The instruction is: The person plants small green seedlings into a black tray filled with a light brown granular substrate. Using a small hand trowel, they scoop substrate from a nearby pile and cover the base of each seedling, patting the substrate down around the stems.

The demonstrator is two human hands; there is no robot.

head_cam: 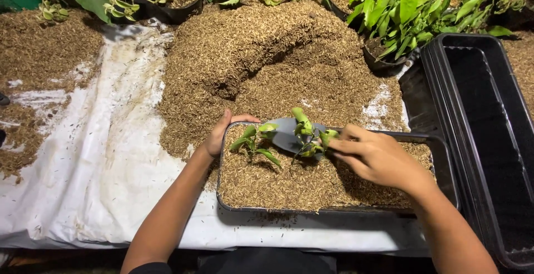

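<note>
A black rectangular planter tray (445, 157) filled with brown husk sits in front of me on a white sheet (105, 157). Two small green seedlings stand in it: one (253, 140) at the left, another (311, 135) near the middle. My left hand (219, 135) rests on the tray's far left rim beside the left seedling. My right hand (378, 157) holds the middle seedling's stem area, fingers pinched around it. A grey trowel blade (286, 132) lies between the two seedlings; who holds it is hidden.
A large heap of brown husk (267, 57) lies behind the tray. Stacked empty black trays (489, 113) stand at the right. Potted green plants (400, 13) line the far edge. More husk (44, 51) covers the far left.
</note>
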